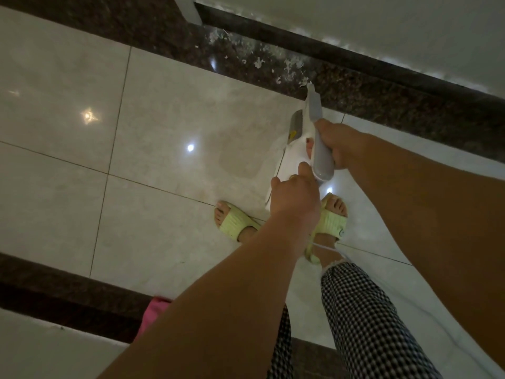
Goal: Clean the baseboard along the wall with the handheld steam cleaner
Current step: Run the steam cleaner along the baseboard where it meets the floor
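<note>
Tiled floor [164, 127] with dark granite border; dark baseboard [341, 54] along wall, white flakes [259, 61] beside it. Steam cleaner [300, 143] nozzle points toward border. Right hand [337, 144] grips its grey handle; left hand [293, 195] curls on its rear body.

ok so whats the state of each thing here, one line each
steam cleaner: held off the floor, nozzle aimed at the dark floor border by the wall
right hand: grips the grey handle
left hand: holds the white body at its rear
baseboard: dark, white specks along its top edge
white flakes: scattered on the dark border
cord: trails from under the left wrist across the right foot
</note>
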Tool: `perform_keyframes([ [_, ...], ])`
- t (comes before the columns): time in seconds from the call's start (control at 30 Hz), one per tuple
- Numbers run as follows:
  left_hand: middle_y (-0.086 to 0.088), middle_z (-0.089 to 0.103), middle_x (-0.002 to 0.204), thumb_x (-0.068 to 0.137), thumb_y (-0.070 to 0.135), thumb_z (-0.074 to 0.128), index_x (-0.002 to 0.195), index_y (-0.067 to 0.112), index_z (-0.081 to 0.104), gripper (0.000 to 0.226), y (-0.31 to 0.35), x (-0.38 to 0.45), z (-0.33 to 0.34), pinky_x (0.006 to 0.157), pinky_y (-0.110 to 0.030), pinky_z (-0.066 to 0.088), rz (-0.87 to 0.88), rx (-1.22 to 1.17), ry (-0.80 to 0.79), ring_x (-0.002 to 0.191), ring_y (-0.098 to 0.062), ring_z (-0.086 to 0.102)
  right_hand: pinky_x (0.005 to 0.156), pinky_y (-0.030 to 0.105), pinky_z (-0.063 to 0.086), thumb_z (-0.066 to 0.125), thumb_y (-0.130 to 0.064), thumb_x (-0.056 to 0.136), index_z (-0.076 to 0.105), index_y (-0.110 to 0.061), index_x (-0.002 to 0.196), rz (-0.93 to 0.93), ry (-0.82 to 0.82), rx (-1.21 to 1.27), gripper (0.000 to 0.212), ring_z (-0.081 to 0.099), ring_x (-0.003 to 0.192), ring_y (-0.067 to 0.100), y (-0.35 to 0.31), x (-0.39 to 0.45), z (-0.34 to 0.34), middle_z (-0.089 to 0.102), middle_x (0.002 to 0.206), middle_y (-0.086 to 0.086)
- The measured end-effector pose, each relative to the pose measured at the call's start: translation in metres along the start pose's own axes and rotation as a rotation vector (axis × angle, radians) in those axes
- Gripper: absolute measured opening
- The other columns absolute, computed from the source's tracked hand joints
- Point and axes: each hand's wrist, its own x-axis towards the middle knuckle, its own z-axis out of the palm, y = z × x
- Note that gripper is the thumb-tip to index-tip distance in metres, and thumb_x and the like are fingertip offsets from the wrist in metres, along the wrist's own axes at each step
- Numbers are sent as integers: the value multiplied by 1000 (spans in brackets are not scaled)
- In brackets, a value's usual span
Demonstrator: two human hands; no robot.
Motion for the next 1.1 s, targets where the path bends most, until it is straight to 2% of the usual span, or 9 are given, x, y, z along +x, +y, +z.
perform_keyframes([
  [0.2, 0, 64, 97, 89, 28, 61, 132, 10, 30, 56, -11, 3, -4, 100, -40, 34, 12, 1, 6, 91, -21, 63, 51, 25, 49, 52, -43, 96, 51, -9, 126, -24, 28, -44, 45, 56, 62, 10, -1, -6, 9, 59, 76, 1],
  [0.33, 2, 62, 94, 89, 26, 62, 130, 10, 30, 54, -14, 5, -7, 98, -40, 34, 26, 5, 18, 88, -20, 63, 74, 31, 56, 55, -44, 94, 52, -12, 128, -28, 23, -8, 46, 60, 66, 12, -3, -5, 12, 64, 80, 2],
  [0.43, 2, 62, 93, 89, 25, 61, 126, 11, 31, 50, -16, 9, -9, 96, -39, 35, 24, -2, 18, 87, -20, 63, 73, 30, 56, 56, -43, 94, 52, -12, 126, -27, 8, 16, 45, 60, 65, 12, -7, -5, 14, 64, 79, 3],
  [0.57, 5, 53, 81, 88, 26, 63, 122, 12, 32, 49, -17, 14, -10, 94, -38, 35, 38, 14, 30, 79, -18, 60, 88, 34, 55, 58, -41, 93, 50, -12, 124, -49, 23, 5, 44, 61, 71, 13, -11, -10, 14, 63, 82, 4],
  [0.67, 6, 48, 77, 88, 27, 63, 122, 12, 32, 48, -16, 18, -10, 92, -37, 36, 42, 17, 31, 69, -17, 50, 87, 31, 53, 56, -40, 95, 49, -12, 128, -55, 17, -32, 44, 59, 71, 12, -16, -19, 15, 61, 80, 2],
  [0.8, 8, 44, 70, 87, 25, 63, 118, 13, 34, 45, -18, 26, -11, 88, -36, 35, 28, 21, 42, 68, -17, 52, 80, 30, 44, 50, -38, 98, 43, -13, 124, -102, 43, -95, 36, 51, 66, 11, -21, -34, 16, 52, 77, -1],
  [0.97, 8, 46, 72, 87, 26, 63, 120, 13, 33, 46, -17, 23, -12, 89, -37, 36, 71, 24, 43, 71, -17, 54, 88, 28, 47, 49, -37, 99, 42, -11, 116, -96, 78, -123, 32, 47, 62, 10, -22, -44, 15, 48, 74, -3],
  [1.07, 9, 34, 65, 88, 27, 61, 124, 11, 32, 49, -18, 16, -13, 90, -37, 36, 98, 67, 34, 71, -16, 53, 64, 24, 47, 49, -40, 98, 46, -14, 117, -73, 83, -110, 32, 50, 63, 9, -20, -45, 17, 52, 75, -2],
  [1.1, 9, 33, 65, 88, 27, 61, 125, 10, 32, 50, -19, 14, -14, 90, -37, 36, 105, 71, 32, 72, -17, 54, 61, 24, 46, 49, -39, 99, 46, -14, 116, -65, 94, -99, 30, 50, 62, 9, -18, -44, 17, 52, 74, -2],
])
